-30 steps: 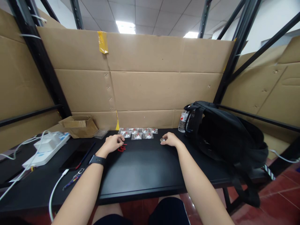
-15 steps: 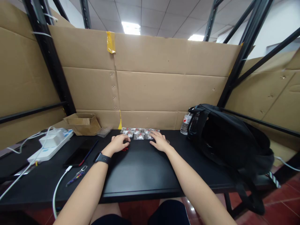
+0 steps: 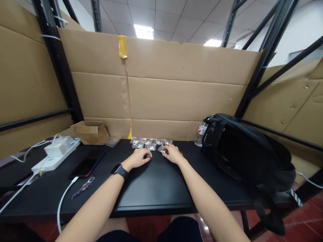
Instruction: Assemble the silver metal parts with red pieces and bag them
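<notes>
My right hand (image 3: 174,154) has its thumb and fingers closed on a small clear packet (image 3: 162,149) with something silvery in it. More such packets (image 3: 150,147), each with a round silvery item and a red spot, lie in rows against the cardboard at the back of the black table (image 3: 156,191). My left hand (image 3: 138,158), a dark watch (image 3: 120,170) on its wrist, hovers or rests just in front of the rows. Its fingers are loosely curled, with a gap to the thumb, and I see nothing between them. The space under its palm is hidden.
To the left are a phone (image 3: 88,163), a keyring (image 3: 83,188), a white power strip (image 3: 54,161), a small cardboard box (image 3: 91,133) and a clear plastic piece (image 3: 112,141). A black backpack (image 3: 248,151) and a water bottle (image 3: 200,134) stand on the right.
My right hand has taken hold of a packet from the front row and drawn it slightly nearer. My left hand has moved right; a small red thing beneath it no longer shows.
</notes>
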{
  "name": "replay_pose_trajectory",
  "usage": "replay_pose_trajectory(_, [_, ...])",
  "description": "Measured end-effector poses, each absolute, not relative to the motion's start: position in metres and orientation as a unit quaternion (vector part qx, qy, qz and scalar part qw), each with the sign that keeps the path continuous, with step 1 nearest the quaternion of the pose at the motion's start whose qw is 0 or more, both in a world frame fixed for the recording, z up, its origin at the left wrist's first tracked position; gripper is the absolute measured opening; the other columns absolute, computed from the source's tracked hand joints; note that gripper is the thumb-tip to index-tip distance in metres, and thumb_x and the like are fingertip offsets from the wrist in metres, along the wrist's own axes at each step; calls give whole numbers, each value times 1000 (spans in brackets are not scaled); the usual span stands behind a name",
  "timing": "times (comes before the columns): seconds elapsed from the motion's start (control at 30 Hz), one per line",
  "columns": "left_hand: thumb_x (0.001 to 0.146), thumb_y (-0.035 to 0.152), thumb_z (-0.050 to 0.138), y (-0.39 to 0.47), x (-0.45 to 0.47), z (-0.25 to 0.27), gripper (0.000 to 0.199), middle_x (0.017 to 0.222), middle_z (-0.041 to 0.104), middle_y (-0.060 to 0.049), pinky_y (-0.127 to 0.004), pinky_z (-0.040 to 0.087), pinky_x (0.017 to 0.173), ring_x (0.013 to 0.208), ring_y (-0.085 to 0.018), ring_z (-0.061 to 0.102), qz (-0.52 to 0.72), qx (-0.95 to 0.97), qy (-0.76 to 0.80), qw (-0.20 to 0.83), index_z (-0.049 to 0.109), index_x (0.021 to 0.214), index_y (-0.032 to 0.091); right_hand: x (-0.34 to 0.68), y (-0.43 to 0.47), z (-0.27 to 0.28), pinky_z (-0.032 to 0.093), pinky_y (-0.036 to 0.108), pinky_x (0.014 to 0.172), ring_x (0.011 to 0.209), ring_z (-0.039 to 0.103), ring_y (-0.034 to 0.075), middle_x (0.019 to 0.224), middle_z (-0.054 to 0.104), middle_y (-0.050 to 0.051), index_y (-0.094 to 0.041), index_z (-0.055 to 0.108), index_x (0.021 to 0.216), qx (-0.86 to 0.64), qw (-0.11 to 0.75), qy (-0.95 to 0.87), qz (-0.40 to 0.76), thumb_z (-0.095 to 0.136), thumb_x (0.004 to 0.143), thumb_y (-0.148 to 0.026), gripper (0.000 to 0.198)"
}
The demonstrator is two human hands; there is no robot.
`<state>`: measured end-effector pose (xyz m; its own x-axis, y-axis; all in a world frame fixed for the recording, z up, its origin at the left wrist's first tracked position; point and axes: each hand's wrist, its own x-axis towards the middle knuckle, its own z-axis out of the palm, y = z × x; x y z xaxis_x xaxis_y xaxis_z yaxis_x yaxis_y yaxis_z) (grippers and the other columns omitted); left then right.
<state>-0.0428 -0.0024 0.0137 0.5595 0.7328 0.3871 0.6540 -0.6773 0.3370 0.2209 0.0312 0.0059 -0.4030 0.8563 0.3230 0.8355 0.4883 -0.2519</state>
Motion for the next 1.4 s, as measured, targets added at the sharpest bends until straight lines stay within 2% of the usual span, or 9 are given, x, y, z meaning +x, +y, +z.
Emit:
replay_pose_trajectory(0.2, [87,24,59,-6,-37,11,18,96,72,-2,-30,47,89,93,-20,65,265,879,388,78,70,101,25,221,31,11,44,31,86,99,63,22,111,67,10,-21,67,112,-478,248,-842,29,50,94,-24,24])
replay_pose_trajectory(0.37, [87,27,61,-11,-27,9,41,133,58,-7,-43,41,104,125,-27,52,281,870,403,48,60,128,30,224,33,13,47,28,81,89,68,20,98,74,7,-21,71,105,-475,338,-808,82,51,91,-19,24])
replay_pose_trajectory(0.47, [90,33,60,-15,-19,9,52,145,48,-9,-49,37,109,135,-30,42,295,867,400,32,50,141,32,224,32,13,49,27,75,77,68,19,88,75,6,-19,73,98,-452,370,-800,135,56,89,-21,19])
replay_pose_trajectory(0.57, [96,40,53,-19,-12,11,42,140,52,-8,-48,36,108,130,-28,45,295,874,385,35,54,138,32,222,29,16,48,27,74,75,67,18,87,76,5,-20,75,92,-437,387,-799,145,58,88,-23,18])
replay_pose_trajectory(0.67, [98,43,50,-21,-10,11,27,124,61,-5,-47,37,104,120,-26,50,250,894,370,41,70,113,32,221,26,21,48,29,76,77,65,18,86,75,5,-20,77,88,-424,418,-792,133,60,85,-24,17])
replay_pose_trajectory(0.73, [97,43,52,-21,-11,10,25,120,61,-4,-47,36,103,120,-27,50,230,898,372,43,74,103,32,221,25,23,47,30,75,76,65,18,86,75,5,-19,77,86,-420,440,-781,142,61,84,-25,17])
replay_pose_trajectory(1.0, [94,40,56,-18,-14,9,21,120,61,-5,-46,35,102,118,-27,50,237,892,381,58,75,96,30,221,22,27,51,30,72,73,64,16,83,71,3,-17,72,101,-366,538,-666,366,72,75,-36,31])
replay_pose_trajectory(1.3, [92,33,59,-18,-17,12,16,115,64,-5,-43,38,103,116,-25,55,276,877,387,78,67,104,27,221,23,33,52,32,79,81,66,19,87,70,5,-18,68,98,-357,640,-597,326,73,75,-40,32])
replay_pose_trajectory(1.4, [93,34,58,-19,-16,14,20,118,63,-6,-42,39,103,119,-26,55,303,869,382,87,65,110,26,226,22,37,52,32,75,80,66,19,88,70,6,-18,67,97,-361,674,-561,318,73,75,-44,35])
